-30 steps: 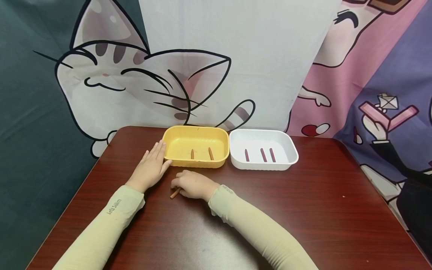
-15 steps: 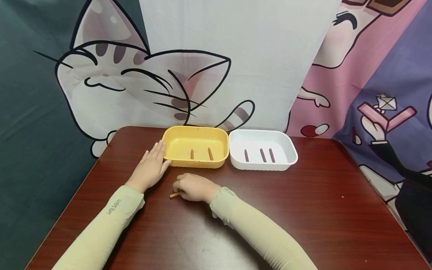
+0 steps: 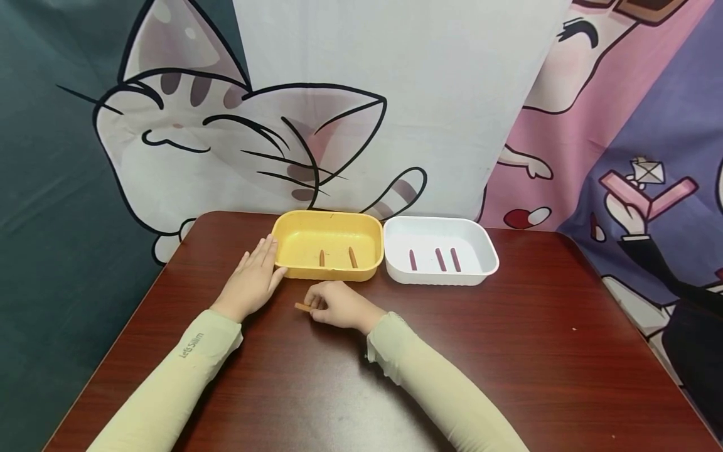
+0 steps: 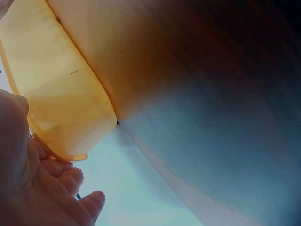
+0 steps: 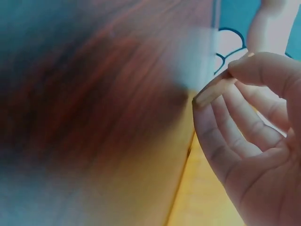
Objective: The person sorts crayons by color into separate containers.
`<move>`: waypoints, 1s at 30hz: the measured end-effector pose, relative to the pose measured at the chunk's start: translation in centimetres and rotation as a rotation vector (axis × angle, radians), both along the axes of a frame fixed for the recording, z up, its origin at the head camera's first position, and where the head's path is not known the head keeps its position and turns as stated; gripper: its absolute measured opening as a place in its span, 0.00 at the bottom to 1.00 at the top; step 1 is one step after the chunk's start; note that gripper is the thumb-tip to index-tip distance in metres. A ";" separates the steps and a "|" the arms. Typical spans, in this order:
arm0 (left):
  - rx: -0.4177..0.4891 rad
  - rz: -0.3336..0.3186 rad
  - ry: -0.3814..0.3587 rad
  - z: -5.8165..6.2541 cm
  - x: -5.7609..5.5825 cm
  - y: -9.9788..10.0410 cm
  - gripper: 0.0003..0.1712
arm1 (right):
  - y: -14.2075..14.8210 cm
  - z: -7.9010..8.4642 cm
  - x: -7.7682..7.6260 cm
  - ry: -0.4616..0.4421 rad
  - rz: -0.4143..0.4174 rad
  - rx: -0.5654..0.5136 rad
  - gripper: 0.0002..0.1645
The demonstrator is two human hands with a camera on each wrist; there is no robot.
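Observation:
My right hand (image 3: 341,306) pinches a short brown stick (image 3: 303,307) between thumb and fingertips, just in front of the yellow tray (image 3: 327,274). In the right wrist view the stick (image 5: 214,93) lies across the fingertips with the thumb on it. My left hand (image 3: 250,282) rests at the yellow tray's left end, its fingers straight along the rim. The left wrist view shows those fingers close under the tray's edge (image 4: 70,103). Inside the yellow tray lie two brown sticks, one left (image 3: 322,258) and one right (image 3: 353,257).
A white tray (image 3: 440,277) stands right beside the yellow one and holds three dark reddish sticks (image 3: 440,259). Both trays sit near the far edge of the dark wooden table (image 3: 536,351). A cat-printed cloth (image 3: 339,144) hangs behind. Something black (image 3: 695,364) is at the far right.
My right hand has moved a little right and toward the yellow tray with the brown stick, which now lies more level. The left hand and both trays stay put.

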State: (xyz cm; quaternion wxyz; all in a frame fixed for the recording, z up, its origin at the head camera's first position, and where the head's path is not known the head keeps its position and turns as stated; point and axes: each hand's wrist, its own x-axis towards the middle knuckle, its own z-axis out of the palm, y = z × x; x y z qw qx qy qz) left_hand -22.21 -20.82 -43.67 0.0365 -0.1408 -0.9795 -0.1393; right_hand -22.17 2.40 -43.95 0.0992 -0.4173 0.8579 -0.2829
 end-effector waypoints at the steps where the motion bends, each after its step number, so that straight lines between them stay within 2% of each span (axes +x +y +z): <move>1: 0.000 0.000 -0.001 0.0 0.0 0.0 0.40 | 0.2 0.0 -0.1 -0.028 -0.022 -0.028 0.08; 6: 0.004 0.003 -0.004 0.1 0.0 0.0 0.40 | 1.0 0.1 -0.2 -0.182 -0.128 -0.199 0.10; 13: 0.004 0.004 0.008 0.1 0.0 0.0 0.40 | 1.7 0.7 -0.3 -0.427 -0.207 -0.458 0.14; 21: -0.002 -0.002 0.009 0.2 0.0 0.0 0.40 | 2.0 2.0 -0.9 -0.558 -0.273 -0.637 0.17; 30: -0.005 -0.005 0.007 0.0 0.0 -0.1 0.40 | 2.4 3.5 -2.3 -0.612 -0.312 -0.741 0.17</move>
